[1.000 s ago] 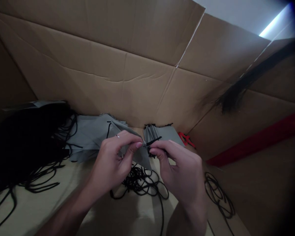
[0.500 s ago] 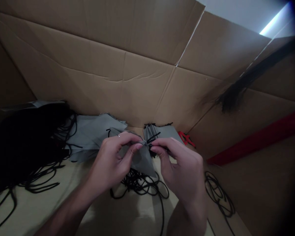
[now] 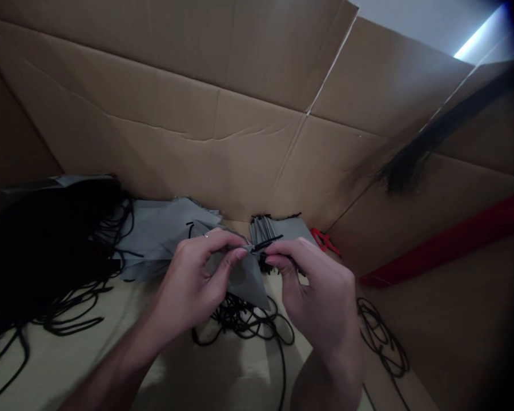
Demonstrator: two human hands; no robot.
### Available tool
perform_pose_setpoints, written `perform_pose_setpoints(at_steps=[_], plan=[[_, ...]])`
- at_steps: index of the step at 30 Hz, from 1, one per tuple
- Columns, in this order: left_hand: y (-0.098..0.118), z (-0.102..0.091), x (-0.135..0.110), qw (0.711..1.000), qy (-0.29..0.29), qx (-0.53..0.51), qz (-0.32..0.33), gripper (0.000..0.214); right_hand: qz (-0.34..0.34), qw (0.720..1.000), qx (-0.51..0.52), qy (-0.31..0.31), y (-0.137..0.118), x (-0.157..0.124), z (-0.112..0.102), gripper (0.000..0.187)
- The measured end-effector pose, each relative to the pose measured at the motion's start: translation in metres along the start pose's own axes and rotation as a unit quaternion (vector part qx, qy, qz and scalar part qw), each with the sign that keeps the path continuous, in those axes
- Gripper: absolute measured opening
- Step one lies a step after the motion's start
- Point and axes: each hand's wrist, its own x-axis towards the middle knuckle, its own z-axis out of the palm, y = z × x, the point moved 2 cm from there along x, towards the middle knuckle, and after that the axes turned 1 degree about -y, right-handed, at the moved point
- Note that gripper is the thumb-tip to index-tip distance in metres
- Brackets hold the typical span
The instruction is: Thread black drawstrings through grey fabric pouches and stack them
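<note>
My left hand (image 3: pixel 205 271) pinches the edge of a grey fabric piece (image 3: pixel 251 282) between thumb and forefinger; the piece hangs down below the fingers. Close on its right, my right hand (image 3: pixel 310 279) pinches a black cord (image 3: pixel 269 243) at the fabric's edge, with a short end sticking up past the fingertips. Whether the cord passes through the fabric there is too small to tell. Beneath both hands lies a loose tangle of black cord (image 3: pixel 240 319), partly hidden by the fabric and the left hand.
A large heap of black cords (image 3: pixel 47 251) fills the left side. Flat grey pieces (image 3: pixel 154 220) lie beside it. Behind my hands stands a stack of corded grey pieces (image 3: pixel 297 228), near a red object (image 3: pixel 325 242). Cardboard walls (image 3: pixel 240 154) enclose the surface; another cord coil (image 3: pixel 383 337) lies right.
My right fingertips have shifted slightly to the right, away from the left ones. The short cord end now tilts lower and shows more length. My left hand has stayed in place.
</note>
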Motion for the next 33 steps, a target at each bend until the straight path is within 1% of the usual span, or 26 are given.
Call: perform_pose_setpoints(at_steps=[12, 23, 33], plan=[[0.0006, 0.0003, 0.0005, 1.000, -0.001, 0.006, 0.007, 0.013, 0.008, 1.000, 0.008, -0.007, 0.0003, -0.0004, 0.0008, 0.022], [-0.0011, 0.0006, -0.0012, 1.000, 0.001, 0.008, 0.005, 0.014, 0.010, 1.000, 0.010, -0.005, 0.0007, -0.0016, 0.0005, 0.020], [0.0017, 0.0006, -0.0001, 1.000, -0.003, 0.016, 0.012, 0.014, 0.010, 1.000, 0.010, -0.006, -0.0004, -0.0016, 0.0011, 0.020]])
